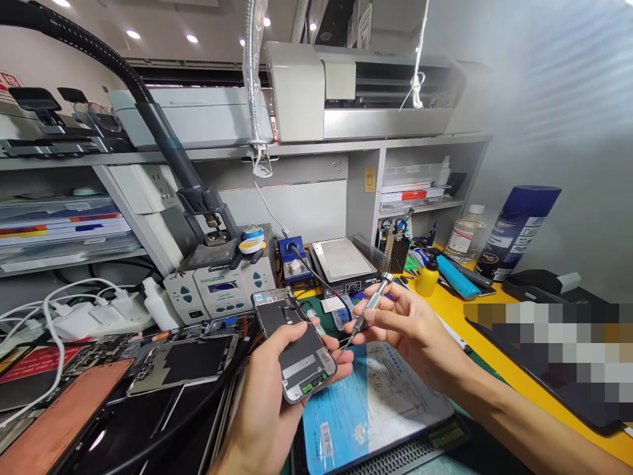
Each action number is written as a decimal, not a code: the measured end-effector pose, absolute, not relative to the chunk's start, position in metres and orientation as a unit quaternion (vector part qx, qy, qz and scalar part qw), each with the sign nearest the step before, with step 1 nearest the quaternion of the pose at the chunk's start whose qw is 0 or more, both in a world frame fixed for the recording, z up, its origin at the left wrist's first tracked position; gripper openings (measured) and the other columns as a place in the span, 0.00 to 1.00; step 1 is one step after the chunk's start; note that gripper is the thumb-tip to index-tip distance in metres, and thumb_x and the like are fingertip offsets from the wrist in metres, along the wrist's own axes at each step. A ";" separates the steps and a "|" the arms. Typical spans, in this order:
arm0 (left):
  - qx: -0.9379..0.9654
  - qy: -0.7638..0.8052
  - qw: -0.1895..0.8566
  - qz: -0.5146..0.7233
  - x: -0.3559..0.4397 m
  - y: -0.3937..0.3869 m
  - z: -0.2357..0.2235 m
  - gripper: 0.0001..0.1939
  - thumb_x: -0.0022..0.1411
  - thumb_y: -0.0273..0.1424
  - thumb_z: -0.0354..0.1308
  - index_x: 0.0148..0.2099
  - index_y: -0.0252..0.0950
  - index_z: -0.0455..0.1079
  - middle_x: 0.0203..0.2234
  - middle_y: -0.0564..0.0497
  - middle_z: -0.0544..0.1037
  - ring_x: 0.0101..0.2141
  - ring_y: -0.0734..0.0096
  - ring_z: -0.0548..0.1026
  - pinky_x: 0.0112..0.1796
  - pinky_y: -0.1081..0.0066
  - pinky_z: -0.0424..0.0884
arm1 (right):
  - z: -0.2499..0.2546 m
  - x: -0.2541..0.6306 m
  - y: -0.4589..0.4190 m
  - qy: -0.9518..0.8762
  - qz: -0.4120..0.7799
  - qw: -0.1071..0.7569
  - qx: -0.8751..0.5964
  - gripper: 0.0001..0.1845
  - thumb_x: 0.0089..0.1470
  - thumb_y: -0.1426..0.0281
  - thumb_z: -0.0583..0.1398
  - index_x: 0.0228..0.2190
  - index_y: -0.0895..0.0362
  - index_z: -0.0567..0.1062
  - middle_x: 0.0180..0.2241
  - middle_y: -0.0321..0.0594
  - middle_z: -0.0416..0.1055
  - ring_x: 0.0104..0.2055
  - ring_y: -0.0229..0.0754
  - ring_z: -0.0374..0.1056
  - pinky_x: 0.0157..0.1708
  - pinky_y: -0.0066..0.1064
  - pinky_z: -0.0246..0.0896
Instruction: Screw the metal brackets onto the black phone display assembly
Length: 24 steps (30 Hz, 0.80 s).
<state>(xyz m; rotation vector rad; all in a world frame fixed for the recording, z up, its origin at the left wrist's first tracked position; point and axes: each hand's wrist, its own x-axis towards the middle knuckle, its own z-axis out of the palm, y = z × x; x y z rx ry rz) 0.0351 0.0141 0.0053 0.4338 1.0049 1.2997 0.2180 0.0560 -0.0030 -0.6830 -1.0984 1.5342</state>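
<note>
In the middle of the head view, my left hand (pixel 277 369) is closed round a phone screen assembly (pixel 301 349), its dark metal back turned up and tilted toward me. My thumb lies across the back while the fingers wrap round the far edge. From the right, my right hand (pixel 405 323) grips a slim silver screwdriver (pixel 370 305) between thumb and fingers. Its shaft slants down to the left, with the tip close to the screen assembly's right edge. Whether the tip touches it I cannot tell. Below both hands lies a blue and white printed sheet (pixel 341 409).
Several phone parts and an orange-brown panel (pixel 74 415) crowd the left. Behind stand a rework station (pixel 222 287), a soldering iron stand (pixel 293 254) and a flat heating plate (pixel 341 258). A yellow bottle (pixel 428 277), clear bottle (pixel 465 234) and blue spray can (pixel 519 231) stand right.
</note>
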 end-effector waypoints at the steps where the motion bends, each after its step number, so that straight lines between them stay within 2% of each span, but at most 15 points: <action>1: 0.185 0.443 0.662 0.576 0.035 0.014 0.005 0.17 0.56 0.31 0.62 0.44 0.23 0.75 0.31 0.31 0.83 0.37 0.36 0.82 0.43 0.44 0.77 | -0.003 0.218 0.056 -0.461 0.645 0.538 -0.286 0.20 0.45 0.71 0.72 0.38 0.56 0.71 0.34 0.41 0.78 0.34 0.48 0.78 0.34 0.38 0.74; 6: 0.179 0.450 0.654 0.581 0.035 0.016 0.004 0.14 0.55 0.31 0.62 0.41 0.24 0.77 0.33 0.31 0.84 0.38 0.38 0.82 0.45 0.45 0.77 | -0.004 0.219 0.055 -0.458 0.643 0.544 -0.284 0.19 0.45 0.72 0.71 0.38 0.56 0.71 0.35 0.40 0.78 0.33 0.46 0.77 0.35 0.40 0.75; 13: 0.189 0.450 0.647 0.586 0.036 0.014 0.006 0.14 0.57 0.30 0.61 0.43 0.24 0.76 0.31 0.33 0.84 0.36 0.43 0.83 0.45 0.46 0.78 | -0.002 0.219 0.056 -0.462 0.645 0.543 -0.274 0.19 0.47 0.72 0.71 0.39 0.55 0.70 0.35 0.39 0.77 0.35 0.48 0.78 0.35 0.40 0.75; 19: 0.185 0.455 0.642 0.589 0.037 0.013 0.008 0.11 0.58 0.29 0.60 0.39 0.24 0.76 0.31 0.33 0.84 0.35 0.45 0.83 0.45 0.47 0.78 | -0.004 0.220 0.056 -0.473 0.640 0.544 -0.268 0.18 0.49 0.72 0.70 0.39 0.55 0.70 0.35 0.39 0.77 0.36 0.48 0.78 0.36 0.40 0.74; 24: 0.186 0.469 0.633 0.587 0.037 0.014 0.008 0.13 0.58 0.30 0.61 0.40 0.23 0.76 0.30 0.32 0.84 0.35 0.44 0.83 0.44 0.48 0.78 | -0.006 0.220 0.057 -0.486 0.632 0.545 -0.261 0.17 0.51 0.72 0.70 0.40 0.55 0.69 0.35 0.38 0.76 0.36 0.49 0.78 0.36 0.41 0.75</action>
